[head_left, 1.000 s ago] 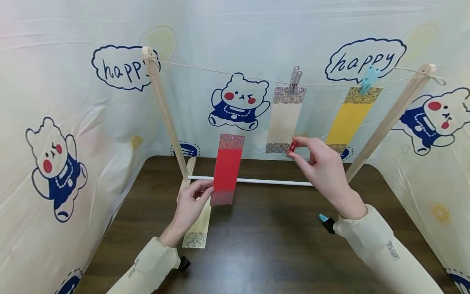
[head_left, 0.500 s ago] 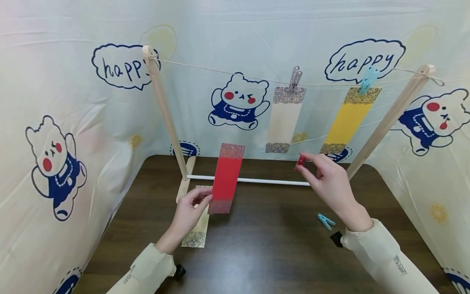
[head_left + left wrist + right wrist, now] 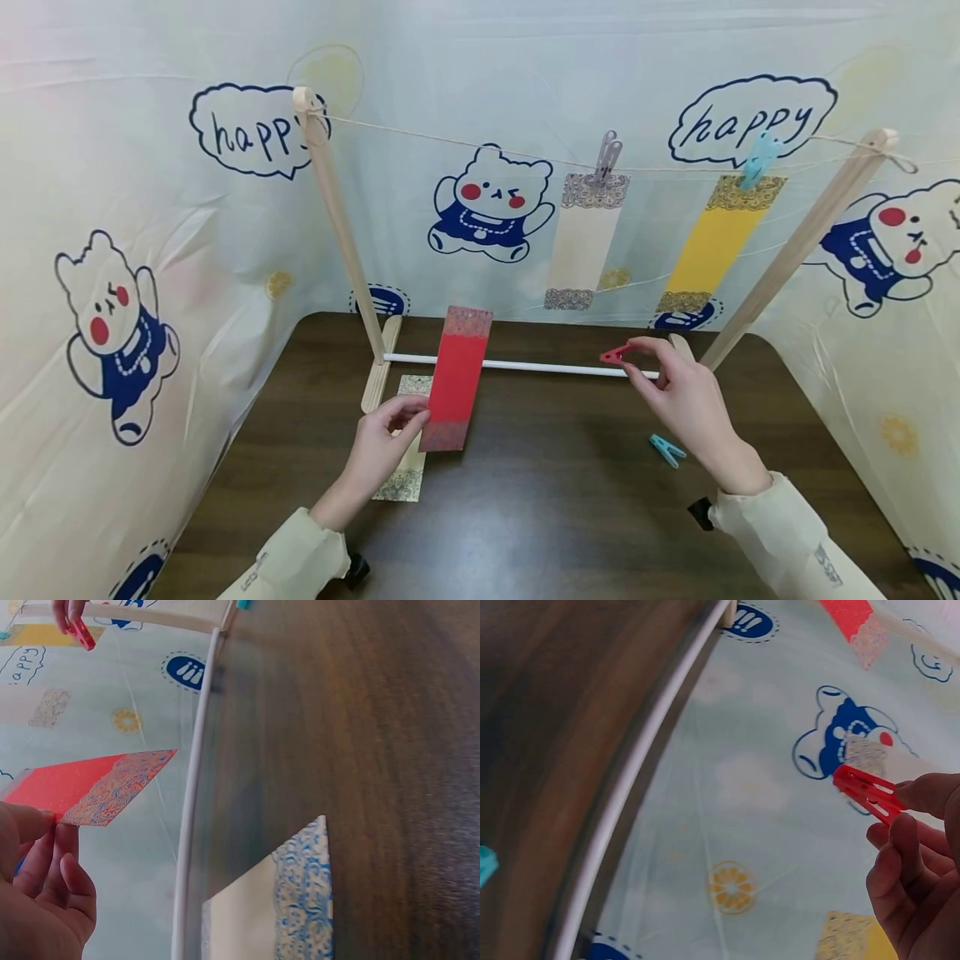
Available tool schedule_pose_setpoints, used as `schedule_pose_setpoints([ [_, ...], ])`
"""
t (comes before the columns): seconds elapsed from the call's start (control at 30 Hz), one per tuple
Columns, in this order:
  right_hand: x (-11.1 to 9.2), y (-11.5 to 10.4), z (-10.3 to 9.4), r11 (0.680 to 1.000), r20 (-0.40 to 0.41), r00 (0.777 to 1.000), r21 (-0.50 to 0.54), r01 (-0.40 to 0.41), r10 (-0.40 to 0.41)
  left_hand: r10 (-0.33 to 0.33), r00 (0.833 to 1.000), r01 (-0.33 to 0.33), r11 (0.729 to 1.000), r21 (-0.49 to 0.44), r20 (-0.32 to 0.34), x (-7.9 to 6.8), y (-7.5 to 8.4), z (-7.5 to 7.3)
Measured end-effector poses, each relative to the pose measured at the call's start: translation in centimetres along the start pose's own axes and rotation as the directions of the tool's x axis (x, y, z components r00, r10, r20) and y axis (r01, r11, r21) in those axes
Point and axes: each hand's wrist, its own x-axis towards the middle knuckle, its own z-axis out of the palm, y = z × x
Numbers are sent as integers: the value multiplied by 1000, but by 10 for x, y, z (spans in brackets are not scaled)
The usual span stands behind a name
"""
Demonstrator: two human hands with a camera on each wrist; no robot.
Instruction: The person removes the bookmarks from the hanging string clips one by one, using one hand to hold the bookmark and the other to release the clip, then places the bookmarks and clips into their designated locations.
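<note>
My left hand (image 3: 388,442) pinches the lower left edge of a red paper bookmark (image 3: 457,379) with patterned ends, held up over the table. In the left wrist view, thumb and fingers grip the bookmark (image 3: 82,787) by its edge. My right hand (image 3: 686,400) pinches a small red clothespin (image 3: 615,355) by its handle end, off to the right of the bookmark. The right wrist view shows this clothespin (image 3: 866,791) between thumb and fingers, its nose pointing away. Beneath the left hand, a cream bookmark (image 3: 401,483) with patterned ends lies on the table, partly covered by hand and red bookmark.
A string (image 3: 450,139) runs between two wooden posts (image 3: 341,221). On it hang a white bookmark (image 3: 585,242) by a grey clothespin (image 3: 608,157) and a yellow bookmark (image 3: 720,242) by a blue one. A white rod (image 3: 540,367) joins the posts low down. A blue clothespin (image 3: 666,451) lies on the table.
Both hands have come down toward me, the left with the red bookmark, the right with the red clothespin, which has turned sideways. The blue clothespin on the table is now in full view.
</note>
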Motion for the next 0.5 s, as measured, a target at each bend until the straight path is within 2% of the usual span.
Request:
schedule_pose_setpoints([
  [0.2,-15,10,5,999,41,998,-3,-51,51,-22,1000,22,1000,1,2,-6,-5,-1],
  [0.5,-35,23,9,995,68,993,-43,-90,93,-123,992,122,992,27,34,-13,-11,-2],
])
